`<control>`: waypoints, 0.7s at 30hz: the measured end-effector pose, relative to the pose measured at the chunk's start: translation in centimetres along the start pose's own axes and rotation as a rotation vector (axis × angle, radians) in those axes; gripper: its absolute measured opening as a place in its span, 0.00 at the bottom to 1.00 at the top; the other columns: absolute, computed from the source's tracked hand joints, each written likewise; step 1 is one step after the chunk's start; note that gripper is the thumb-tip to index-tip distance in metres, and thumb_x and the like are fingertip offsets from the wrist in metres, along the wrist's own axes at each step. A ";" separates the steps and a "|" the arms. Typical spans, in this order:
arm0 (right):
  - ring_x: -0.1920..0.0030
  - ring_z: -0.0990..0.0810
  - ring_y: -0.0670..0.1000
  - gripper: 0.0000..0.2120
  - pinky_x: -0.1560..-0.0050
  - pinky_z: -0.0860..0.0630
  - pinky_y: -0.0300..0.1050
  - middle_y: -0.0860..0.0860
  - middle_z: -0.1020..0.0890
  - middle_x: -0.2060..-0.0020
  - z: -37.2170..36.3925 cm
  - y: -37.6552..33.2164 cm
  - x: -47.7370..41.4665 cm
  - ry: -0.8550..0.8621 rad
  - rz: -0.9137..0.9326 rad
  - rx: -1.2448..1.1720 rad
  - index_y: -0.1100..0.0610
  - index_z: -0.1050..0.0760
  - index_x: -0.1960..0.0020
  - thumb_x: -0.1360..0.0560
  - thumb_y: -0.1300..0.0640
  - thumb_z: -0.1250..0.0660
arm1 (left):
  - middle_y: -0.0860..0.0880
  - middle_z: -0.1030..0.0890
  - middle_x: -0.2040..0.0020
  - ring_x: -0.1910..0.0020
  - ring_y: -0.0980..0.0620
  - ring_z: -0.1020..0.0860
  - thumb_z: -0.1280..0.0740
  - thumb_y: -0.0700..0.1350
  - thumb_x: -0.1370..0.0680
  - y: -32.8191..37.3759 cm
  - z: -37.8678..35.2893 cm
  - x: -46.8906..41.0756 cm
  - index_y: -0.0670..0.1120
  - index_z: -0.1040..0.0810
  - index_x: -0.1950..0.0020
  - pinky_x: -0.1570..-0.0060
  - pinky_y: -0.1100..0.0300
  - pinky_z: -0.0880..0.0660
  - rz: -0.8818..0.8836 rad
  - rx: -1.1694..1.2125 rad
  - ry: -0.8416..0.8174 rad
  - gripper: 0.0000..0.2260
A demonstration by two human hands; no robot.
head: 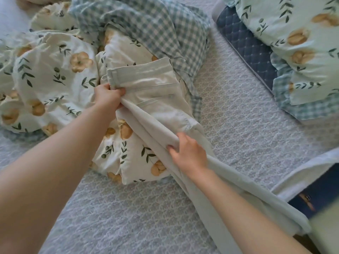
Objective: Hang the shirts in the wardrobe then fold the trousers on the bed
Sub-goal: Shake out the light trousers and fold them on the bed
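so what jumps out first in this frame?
The pale cream trousers stretched across the centre, with the left hand gripping them near the waistband and the right hand gripping the leg fold lower down. Under and behind them at left lies a crumpled floral duvet with blue gingham underside, on the white quilted bed cover.

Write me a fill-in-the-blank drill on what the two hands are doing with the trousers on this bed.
1. The left hand grips the pale trousers near their ____.
2. The right hand holds the folded trouser ____ farther down.
3. The trousers' top end rests on a duvet printed with green leaves and yellow ____.

Missing words: waistband; legs; flowers.
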State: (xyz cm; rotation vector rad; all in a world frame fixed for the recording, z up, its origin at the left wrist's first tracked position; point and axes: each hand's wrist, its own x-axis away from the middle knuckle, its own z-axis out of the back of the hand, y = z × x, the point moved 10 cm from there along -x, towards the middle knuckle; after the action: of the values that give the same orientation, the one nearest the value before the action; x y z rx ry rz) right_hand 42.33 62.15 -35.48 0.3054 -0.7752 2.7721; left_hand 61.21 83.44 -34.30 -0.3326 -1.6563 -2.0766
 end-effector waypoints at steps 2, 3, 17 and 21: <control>0.53 0.22 0.55 0.15 0.58 0.29 0.48 0.49 0.21 0.55 -0.4 4.3 2.4 -0.028 -0.079 0.061 0.53 0.30 0.49 0.23 0.41 0.38 | 0.48 0.21 0.53 0.47 0.44 0.20 0.31 0.37 0.22 -0.7 0.0 -0.5 0.45 0.23 0.46 0.47 0.51 0.20 0.021 -0.002 0.010 0.07; 0.53 0.22 0.54 0.16 0.57 0.28 0.48 0.49 0.21 0.55 -0.4 5.9 3.4 -0.033 -0.105 0.085 0.52 0.30 0.49 0.24 0.40 0.38 | 0.47 0.20 0.52 0.46 0.44 0.20 0.31 0.38 0.22 -1.0 0.1 -0.7 0.46 0.23 0.46 0.45 0.50 0.20 0.025 -0.015 0.020 0.07; 0.48 0.27 0.56 0.15 0.55 0.25 0.52 0.54 0.25 0.48 3.2 21.5 17.2 0.093 -0.418 0.139 0.57 0.26 0.40 0.26 0.64 0.32 | 0.49 0.20 0.46 0.46 0.49 0.21 0.29 0.43 0.24 -0.9 0.2 1.0 0.47 0.24 0.38 0.42 0.55 0.22 0.009 -0.078 0.094 0.15; 0.43 0.30 0.59 0.24 0.53 0.25 0.52 0.56 0.29 0.43 3.3 20.5 20.8 0.226 -0.394 0.074 0.59 0.29 0.39 0.32 0.67 0.25 | 0.54 0.22 0.45 0.48 0.56 0.21 0.27 0.52 0.26 -1.6 0.1 4.6 0.50 0.28 0.33 0.54 0.64 0.23 -0.011 0.043 0.133 0.24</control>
State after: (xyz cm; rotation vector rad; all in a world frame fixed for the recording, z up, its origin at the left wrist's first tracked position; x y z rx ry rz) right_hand 17.14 47.10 -37.03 0.1361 -0.4952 2.4120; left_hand 56.46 82.91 -33.53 -0.1680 -1.6239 -2.0214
